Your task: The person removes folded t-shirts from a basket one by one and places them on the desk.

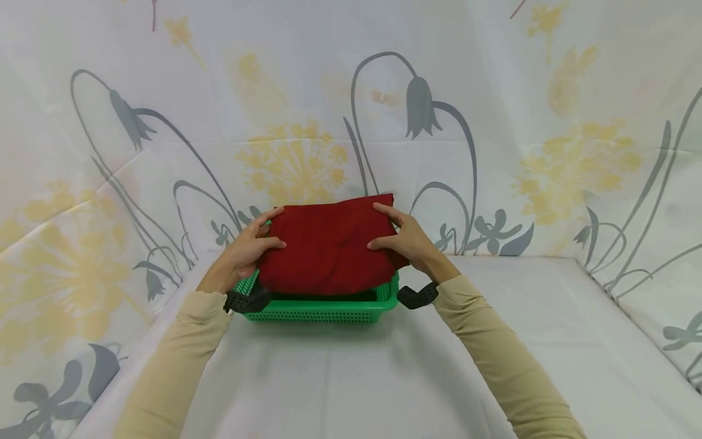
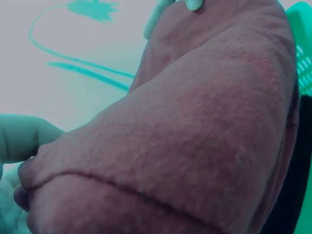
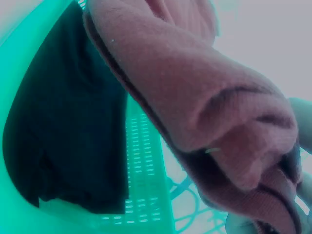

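A folded red cloth (image 1: 326, 247), soft like a garment, is held up by both hands above a green basket (image 1: 318, 315). My left hand (image 1: 245, 250) pinches its left side, thumb on the near face and fingers at the top edge. On the opposite side my right hand (image 1: 406, 239) grips it the same way. In the left wrist view the red cloth (image 2: 185, 126) fills most of the picture. A dark folded cloth (image 3: 73, 122) lies in the basket, seen in the right wrist view below the red cloth (image 3: 180, 73).
The basket stands on a white-covered table (image 1: 329, 378). Behind it hangs a pale curtain-like sheet (image 1: 307, 79) with grey and yellow flower prints, which also runs along both sides. Black straps with camera mounts (image 1: 418, 297) sit on the wrists.
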Action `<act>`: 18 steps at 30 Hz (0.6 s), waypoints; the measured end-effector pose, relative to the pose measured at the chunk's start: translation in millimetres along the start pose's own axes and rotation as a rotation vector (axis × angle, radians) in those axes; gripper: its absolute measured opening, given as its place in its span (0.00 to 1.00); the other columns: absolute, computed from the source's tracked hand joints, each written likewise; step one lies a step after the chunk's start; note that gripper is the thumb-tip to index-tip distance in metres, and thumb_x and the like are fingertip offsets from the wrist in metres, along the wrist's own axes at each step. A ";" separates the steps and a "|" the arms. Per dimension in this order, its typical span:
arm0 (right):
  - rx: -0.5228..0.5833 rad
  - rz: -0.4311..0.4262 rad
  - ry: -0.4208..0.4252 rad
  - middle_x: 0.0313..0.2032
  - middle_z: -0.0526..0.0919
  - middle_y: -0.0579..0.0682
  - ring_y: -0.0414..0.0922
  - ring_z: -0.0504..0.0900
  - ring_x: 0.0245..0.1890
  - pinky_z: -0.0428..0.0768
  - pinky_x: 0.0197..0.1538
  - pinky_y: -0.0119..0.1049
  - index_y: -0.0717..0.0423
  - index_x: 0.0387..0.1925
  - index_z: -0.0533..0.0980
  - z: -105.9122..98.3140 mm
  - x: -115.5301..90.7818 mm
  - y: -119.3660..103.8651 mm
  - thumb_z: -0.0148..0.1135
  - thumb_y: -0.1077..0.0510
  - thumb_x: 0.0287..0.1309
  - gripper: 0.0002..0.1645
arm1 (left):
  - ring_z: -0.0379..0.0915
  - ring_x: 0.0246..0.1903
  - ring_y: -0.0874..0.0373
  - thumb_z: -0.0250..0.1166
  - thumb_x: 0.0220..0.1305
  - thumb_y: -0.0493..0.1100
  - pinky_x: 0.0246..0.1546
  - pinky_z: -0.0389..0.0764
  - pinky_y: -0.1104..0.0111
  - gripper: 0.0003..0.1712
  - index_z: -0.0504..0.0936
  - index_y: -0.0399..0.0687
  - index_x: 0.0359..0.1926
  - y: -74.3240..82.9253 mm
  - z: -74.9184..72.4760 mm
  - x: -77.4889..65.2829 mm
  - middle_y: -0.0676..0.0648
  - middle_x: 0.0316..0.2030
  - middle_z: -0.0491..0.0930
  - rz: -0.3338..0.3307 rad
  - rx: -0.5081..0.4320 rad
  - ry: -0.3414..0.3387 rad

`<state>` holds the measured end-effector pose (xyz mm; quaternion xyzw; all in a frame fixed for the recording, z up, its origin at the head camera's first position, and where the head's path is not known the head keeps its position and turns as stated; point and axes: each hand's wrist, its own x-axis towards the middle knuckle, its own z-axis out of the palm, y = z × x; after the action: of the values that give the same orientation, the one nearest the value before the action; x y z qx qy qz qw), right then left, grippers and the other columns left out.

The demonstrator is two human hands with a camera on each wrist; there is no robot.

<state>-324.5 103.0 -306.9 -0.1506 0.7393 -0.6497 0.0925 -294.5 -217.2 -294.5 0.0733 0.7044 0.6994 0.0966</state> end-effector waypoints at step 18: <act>-0.014 -0.032 0.016 0.64 0.63 0.53 0.59 0.71 0.55 0.81 0.42 0.52 0.36 0.73 0.59 -41.3 -44.8 -17.7 0.70 0.65 0.53 0.50 | 0.70 0.52 0.50 0.54 0.65 0.26 0.41 0.79 0.58 0.45 0.52 0.60 0.76 5.4 44.0 -11.6 0.46 0.68 0.59 0.147 -0.053 -0.090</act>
<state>-294.4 155.0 -286.4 -0.1579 0.7420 -0.6472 0.0749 -272.9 -177.1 -288.8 0.1537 0.6734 0.7189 0.0784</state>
